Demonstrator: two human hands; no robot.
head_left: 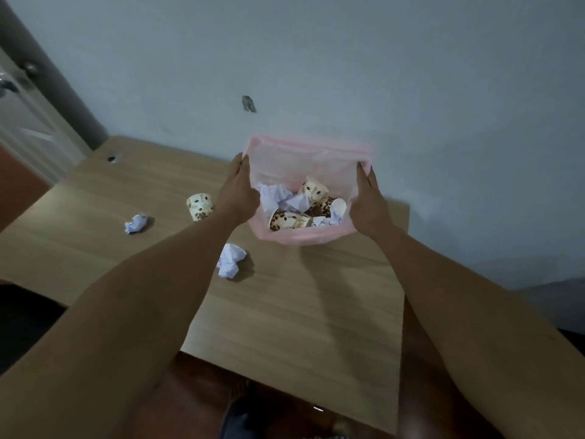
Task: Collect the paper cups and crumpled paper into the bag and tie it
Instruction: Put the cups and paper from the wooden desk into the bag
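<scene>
A thin pink plastic bag (304, 156) stands open on the wooden table (300, 312), near the wall. My left hand (239, 191) grips its left rim and my right hand (368, 201) grips its right rim, holding the mouth wide. Inside lie three brown-patterned paper cups (289, 220) and several crumpled white papers (273, 194). Outside the bag, one paper cup (199, 206) stands upside down on the table to the left. One crumpled paper (136, 224) lies further left, another (230, 260) lies under my left forearm.
The grey-blue wall (348, 74) rises right behind the table. A door with a round knob (30, 69) is at the far left. The table's front edge runs close to my body, with reddish floor (196, 403) below.
</scene>
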